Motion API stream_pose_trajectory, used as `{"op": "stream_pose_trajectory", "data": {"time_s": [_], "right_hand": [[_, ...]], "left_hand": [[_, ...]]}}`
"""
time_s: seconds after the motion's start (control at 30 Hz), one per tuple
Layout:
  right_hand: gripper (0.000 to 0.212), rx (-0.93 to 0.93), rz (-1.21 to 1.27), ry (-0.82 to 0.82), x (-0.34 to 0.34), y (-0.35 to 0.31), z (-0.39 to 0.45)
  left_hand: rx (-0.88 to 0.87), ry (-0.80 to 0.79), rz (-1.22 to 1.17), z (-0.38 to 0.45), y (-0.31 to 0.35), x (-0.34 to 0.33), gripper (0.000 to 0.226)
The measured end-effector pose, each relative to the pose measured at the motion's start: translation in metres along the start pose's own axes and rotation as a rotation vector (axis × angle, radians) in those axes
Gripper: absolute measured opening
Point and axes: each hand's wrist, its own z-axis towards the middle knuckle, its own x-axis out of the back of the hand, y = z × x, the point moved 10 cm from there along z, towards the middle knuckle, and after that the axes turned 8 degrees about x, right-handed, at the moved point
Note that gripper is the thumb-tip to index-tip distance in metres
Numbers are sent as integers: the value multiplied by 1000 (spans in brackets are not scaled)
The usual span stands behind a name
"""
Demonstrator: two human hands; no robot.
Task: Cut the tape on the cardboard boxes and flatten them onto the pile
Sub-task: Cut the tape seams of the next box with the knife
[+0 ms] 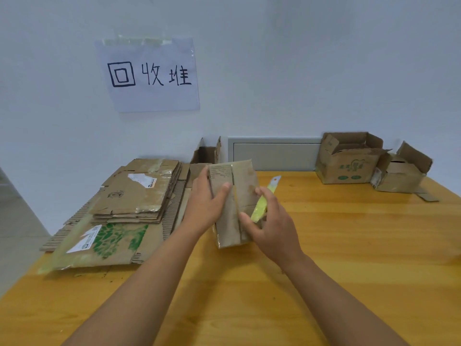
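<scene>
Two hands worked one small box (233, 203) held over the wooden desk (349, 245), near its middle. Left hand (205, 204) gripped the box's left side, thumb pressed on the top face beside the taped seam. Right hand (270, 224) steadied the box's right edge with its fingers curled round a yellow-green knife (262, 204), blade tip pointing away. One pile (124, 208) of flattened corrugated cardboard lay at left, one sheet printed green. Three open boxes stood at the back: one (207, 153) behind the pile, two (349, 158) (401, 173) at far right. One paper sign (149, 74) was taped to the wall.
</scene>
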Motion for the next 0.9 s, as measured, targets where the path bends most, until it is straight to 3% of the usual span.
{"op": "stream_pose_trajectory", "data": {"time_s": [0.1, 0.17, 0.33, 0.63, 0.73, 0.83, 0.9], "right_hand": [[64, -9, 63, 63, 25, 3, 17], [67, -20, 98, 55, 34, 4, 36], [67, -155, 294, -103, 25, 12, 59], [62, -224, 84, 190, 61, 1, 16], [57, -188, 65, 161, 54, -4, -1], [37, -234, 10, 21, 30, 10, -17], [34, -337, 40, -109, 11, 29, -30]], "left_hand": [[-145, -40, 40, -12, 21, 1, 42], [-238, -90, 56, -22, 35, 1, 40], [-223, -164, 47, -24, 51, 16, 66], [-282, -349, 450, -31, 100, 9, 94], [-330, -462, 532, -30, 111, -9, 75], [-315, -598, 636, -45, 93, -44, 52], [-353, -528, 743, -49, 76, -54, 39]]}}
